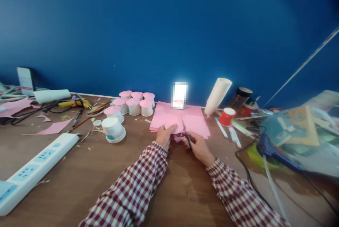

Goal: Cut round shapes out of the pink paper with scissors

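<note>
Near the middle of the table, my left hand (164,136) pinches a pink paper piece (174,123) with thumb and fingers. My right hand (199,145) is closed on the handles of dark-handled scissors (188,140), whose blades point up and away, against the right side of the pink piece. Behind both hands lies a stack of pink paper sheets (197,115). A bright, blurred-out upright rectangle (179,95) stands at the back of the stack.
Several pink-topped paper cups (134,107) and a white cup (113,129) stand left. A power strip (39,167) lies front left. Right are stacked white cups (218,94), a red cup (226,117), markers (221,127) and a blue glue gun (278,154).
</note>
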Demonstrator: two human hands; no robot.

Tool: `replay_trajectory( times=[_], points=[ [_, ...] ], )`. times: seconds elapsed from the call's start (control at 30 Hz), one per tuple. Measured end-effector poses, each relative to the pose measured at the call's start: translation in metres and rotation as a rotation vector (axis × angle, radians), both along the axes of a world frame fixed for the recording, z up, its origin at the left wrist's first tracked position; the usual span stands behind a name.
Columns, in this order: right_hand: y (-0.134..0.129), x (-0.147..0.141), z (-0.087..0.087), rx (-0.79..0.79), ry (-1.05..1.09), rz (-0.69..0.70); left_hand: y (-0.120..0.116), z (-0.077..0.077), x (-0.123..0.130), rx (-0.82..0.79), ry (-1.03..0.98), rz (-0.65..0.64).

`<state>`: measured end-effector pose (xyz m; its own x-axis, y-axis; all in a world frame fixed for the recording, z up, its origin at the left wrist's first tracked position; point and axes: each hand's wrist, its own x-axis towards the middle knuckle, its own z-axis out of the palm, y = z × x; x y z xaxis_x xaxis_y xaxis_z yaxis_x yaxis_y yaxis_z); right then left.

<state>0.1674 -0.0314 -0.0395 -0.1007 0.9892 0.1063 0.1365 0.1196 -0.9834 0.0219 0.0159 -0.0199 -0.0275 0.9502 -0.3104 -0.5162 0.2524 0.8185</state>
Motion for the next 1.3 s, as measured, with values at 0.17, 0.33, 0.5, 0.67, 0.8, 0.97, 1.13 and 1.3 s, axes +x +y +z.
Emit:
replay_trajectory(
  times=[0.17, 0.33, 0.5, 0.67, 0.8, 0.97, 1.13, 1.3],
  points=[
    [0.000, 0.000, -0.001, 0.009, 0.006, 0.003, 0.000, 0.001, 0.000, 0.006, -0.018, -0.002],
    [0.000, 0.001, -0.002, 0.002, 0.011, 0.007, -0.001, 0.006, 0.000, -0.006, -0.013, 0.013],
    [0.000, 0.000, 0.000, -0.008, 0.018, 0.006, -0.001, 0.000, 0.001, 0.008, 0.013, 0.015],
    [0.000, 0.000, -0.003, -0.015, 0.037, 0.017, 0.002, -0.009, 0.002, 0.050, 0.067, 0.007],
    [0.001, 0.000, -0.003, -0.010, 0.063, 0.016, 0.001, -0.007, 0.001, 0.054, 0.082, -0.011],
    [0.001, 0.000, -0.001, -0.012, 0.069, 0.009, -0.001, -0.004, 0.000, 0.080, 0.075, -0.038],
    [0.002, 0.001, -0.004, 0.017, 0.046, 0.003, -0.001, -0.005, 0.001, 0.069, 0.056, -0.044],
    [0.001, 0.001, -0.003, 0.030, 0.023, 0.001, 0.000, -0.005, 0.001, 0.036, 0.046, -0.033]
  ],
)
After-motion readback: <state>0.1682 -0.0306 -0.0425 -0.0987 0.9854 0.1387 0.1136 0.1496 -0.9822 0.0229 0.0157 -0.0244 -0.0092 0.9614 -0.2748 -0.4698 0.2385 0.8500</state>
